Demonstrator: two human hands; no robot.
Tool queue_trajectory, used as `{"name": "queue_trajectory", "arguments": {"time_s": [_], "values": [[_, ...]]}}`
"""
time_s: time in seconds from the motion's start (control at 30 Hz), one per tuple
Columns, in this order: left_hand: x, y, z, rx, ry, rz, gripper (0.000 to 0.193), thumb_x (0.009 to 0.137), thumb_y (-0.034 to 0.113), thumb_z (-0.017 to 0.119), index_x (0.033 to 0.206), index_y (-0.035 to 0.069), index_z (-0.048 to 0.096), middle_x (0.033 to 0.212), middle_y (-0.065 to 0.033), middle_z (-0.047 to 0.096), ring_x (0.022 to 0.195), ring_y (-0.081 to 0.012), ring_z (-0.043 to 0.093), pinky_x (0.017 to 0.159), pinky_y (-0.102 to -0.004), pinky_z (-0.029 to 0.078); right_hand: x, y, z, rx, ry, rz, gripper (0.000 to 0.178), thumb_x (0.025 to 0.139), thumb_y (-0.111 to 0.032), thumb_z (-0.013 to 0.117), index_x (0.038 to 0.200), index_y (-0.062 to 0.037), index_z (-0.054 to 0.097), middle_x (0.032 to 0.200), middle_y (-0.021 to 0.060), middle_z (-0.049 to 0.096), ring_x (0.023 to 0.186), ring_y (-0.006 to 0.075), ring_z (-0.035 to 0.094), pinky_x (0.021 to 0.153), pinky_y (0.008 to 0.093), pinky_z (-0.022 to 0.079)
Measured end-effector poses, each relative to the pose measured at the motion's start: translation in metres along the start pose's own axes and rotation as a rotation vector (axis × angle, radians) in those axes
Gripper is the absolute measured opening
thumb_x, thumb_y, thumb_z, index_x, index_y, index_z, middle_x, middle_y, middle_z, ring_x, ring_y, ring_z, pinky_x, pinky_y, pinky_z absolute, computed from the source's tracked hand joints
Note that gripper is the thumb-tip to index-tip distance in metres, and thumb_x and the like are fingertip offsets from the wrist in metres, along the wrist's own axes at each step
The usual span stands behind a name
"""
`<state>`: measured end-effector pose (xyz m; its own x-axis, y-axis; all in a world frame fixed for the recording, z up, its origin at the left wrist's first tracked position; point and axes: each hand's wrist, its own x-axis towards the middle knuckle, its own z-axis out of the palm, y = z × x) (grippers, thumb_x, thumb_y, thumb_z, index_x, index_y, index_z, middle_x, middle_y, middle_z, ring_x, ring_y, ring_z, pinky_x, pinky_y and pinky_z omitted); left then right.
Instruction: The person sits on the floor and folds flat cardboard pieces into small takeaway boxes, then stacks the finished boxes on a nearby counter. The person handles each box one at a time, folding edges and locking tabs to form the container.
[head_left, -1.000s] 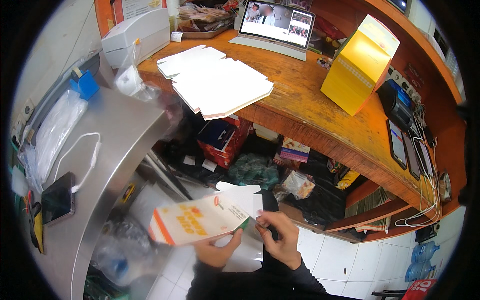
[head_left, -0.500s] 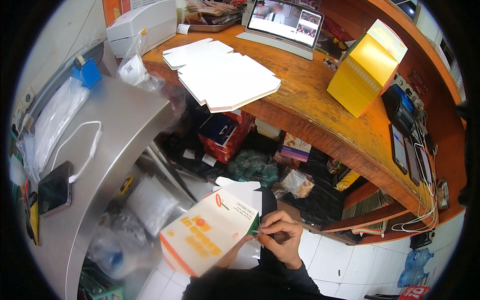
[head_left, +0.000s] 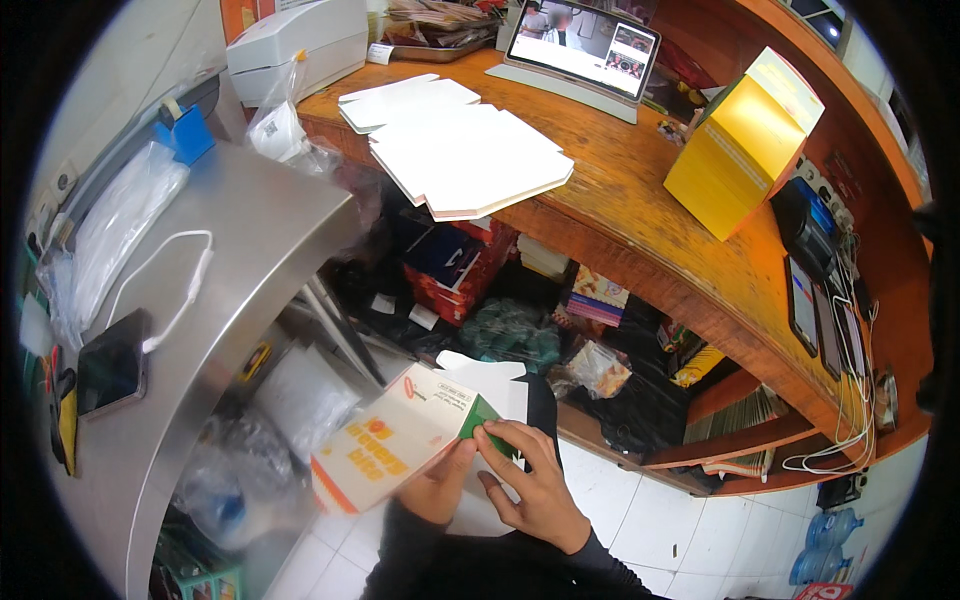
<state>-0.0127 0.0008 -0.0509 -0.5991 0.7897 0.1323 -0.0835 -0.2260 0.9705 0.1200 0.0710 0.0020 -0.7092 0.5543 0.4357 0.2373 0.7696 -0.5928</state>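
A white cardboard box (head_left: 390, 437) with orange and yellow print and a green side panel is held tilted over my lap. My left hand (head_left: 440, 487) grips its lower right edge, the thumb up against the green side and the other fingers hidden behind the box. Against that green panel, near its upper corner, press the fingertips of my right hand (head_left: 532, 487); its lower fingers curl loosely away. Past the box, a white flap piece (head_left: 497, 383) extends over my dark-clothed leg. Whether it belongs to the same box I cannot tell.
Ahead stands a wooden desk (head_left: 620, 225) with stacked flat white cartons (head_left: 470, 160), a tablet (head_left: 580, 50) and a yellow box (head_left: 735, 155). At left, a steel counter (head_left: 250, 215) carries a phone (head_left: 112, 365) and cable. Plastic bags (head_left: 235, 490) hang below it.
The box has turned and tipped, showing more of its green side. My left hand has come further into view. My right fingers went from a pinch at the edge to pressing the green panel.
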Motion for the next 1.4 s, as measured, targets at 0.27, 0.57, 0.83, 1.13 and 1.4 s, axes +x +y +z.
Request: {"name": "queue_trajectory", "arguments": {"time_s": [0.27, 0.57, 0.83, 1.13, 1.4], "values": [[0.021, 0.016, -0.003, -0.722, 0.144, -0.607, 0.045, 0.096, 0.031, 0.058, 0.126, -0.001, 0.052, 0.123, -0.0127, 0.061, 0.110, -0.0242, 0.060, 0.096, -0.0370, 0.046, 0.002, 0.021, -0.017, 0.047, 0.231, 0.185, 0.042, 0.068, 0.010, 0.065, 0.108, -0.0026, 0.064, 0.105, 0.0144, 0.064, 0.102, 0.0311, 0.062, 0.083, 0.0352, 0.048], [0.016, 0.074, 0.005, 0.604, -0.420, 0.420, 0.063, 0.074, 0.022, 0.083, 0.128, 0.007, 0.056, 0.119, -0.0141, 0.061, 0.108, -0.0304, 0.062, 0.086, -0.0335, 0.050, 0.006, 0.039, -0.039, -0.044, 0.174, 0.059, 0.030, 0.069, 0.012, 0.062, 0.094, -0.0026, 0.067, 0.093, 0.0099, 0.067, 0.086, 0.0282, 0.060, 0.077, 0.0364, 0.047], [0.017, 0.049, 0.018, 0.524, -0.283, 0.566, 0.042, 0.066, -0.011, 0.065, 0.105, 0.005, 0.066, 0.107, -0.0137, 0.065, 0.089, -0.0251, 0.068, 0.073, -0.0305, 0.055, 0.004, 0.019, -0.018, 0.011, 0.216, 0.014, 0.038, 0.064, 0.007, 0.068, 0.100, -0.0050, 0.069, 0.092, 0.0069, 0.064, 0.080, 0.0229, 0.058, 0.067, 0.0314, 0.047], [0.014, 0.055, 0.024, 0.586, -0.063, 0.588, 0.029, 0.064, -0.009, 0.065, 0.089, 0.004, 0.071, 0.095, -0.0121, 0.066, 0.084, -0.0273, 0.068, 0.075, -0.0344, 0.055, -0.002, 0.009, -0.002, 0.319, 0.425, 0.019, 0.029, 0.075, -0.009, 0.079, 0.091, -0.0007, 0.057, 0.090, 0.0103, 0.057, 0.079, 0.0187, 0.058, 0.068, 0.0282, 0.046], [0.005, 0.044, 0.033, 0.264, -0.089, 0.537, 0.017, 0.066, -0.004, 0.075, 0.082, -0.001, 0.068, 0.089, -0.0169, 0.067, 0.090, -0.0340, 0.071, 0.080, -0.0397, 0.059, -0.001, 0.009, -0.001, 1.016, 0.570, 0.228, 0.018, 0.089, 0.006, 0.059, 0.107, 0.0047, 0.053, 0.102, 0.0171, 0.063, 0.091, 0.0188, 0.065, 0.082, 0.0279, 0.051]]}}
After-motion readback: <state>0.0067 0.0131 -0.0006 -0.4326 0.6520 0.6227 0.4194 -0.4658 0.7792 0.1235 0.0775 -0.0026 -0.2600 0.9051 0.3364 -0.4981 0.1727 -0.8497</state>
